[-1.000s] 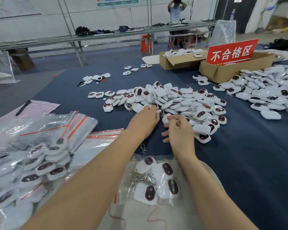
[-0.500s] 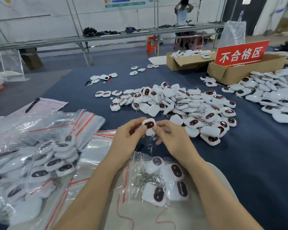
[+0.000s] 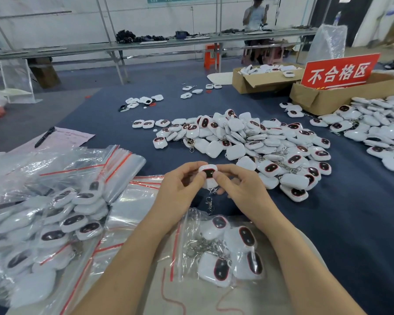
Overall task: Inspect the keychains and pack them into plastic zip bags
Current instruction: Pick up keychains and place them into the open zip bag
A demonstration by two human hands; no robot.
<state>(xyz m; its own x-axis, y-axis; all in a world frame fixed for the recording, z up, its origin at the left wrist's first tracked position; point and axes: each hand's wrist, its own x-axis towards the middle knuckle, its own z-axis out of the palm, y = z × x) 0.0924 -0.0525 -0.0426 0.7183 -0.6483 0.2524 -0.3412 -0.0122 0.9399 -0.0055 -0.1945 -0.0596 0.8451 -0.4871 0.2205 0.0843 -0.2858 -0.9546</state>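
Keychains fill the packed zip bags (image 3: 62,219) heaped at your far left, too many and too overlapped to count. I judge they sit there as finished work, kept apart from the unchecked stock. Behind them one pen (image 3: 44,137) lies on one pink sheet (image 3: 73,136), probably for tallying. Next comes a fanned stack of empty zip bags (image 3: 118,162), red seals showing, within easy reach of your left hand (image 3: 180,189).

That hand and your right hand (image 3: 239,189) together pinch one keychain (image 3: 208,175) between thumbs and curled fingers. You hold it raised above the counter (image 3: 328,235) with its dark face turned up to you, which suits inspection. Its metal clip (image 3: 209,202) hangs free below.

Just under your hands lies one part-filled zip bag (image 3: 228,248) holding four keychains that I can count, so a passed piece has little way to go.

Beyond, the main pile (image 3: 248,142) spreads across the middle of the counter, far too many to count. Further right stand two cardboard boxes (image 3: 262,80), the right one carrying one red sign (image 3: 339,69), likely marking rejects. A second pile (image 3: 378,133) runs off the right edge.
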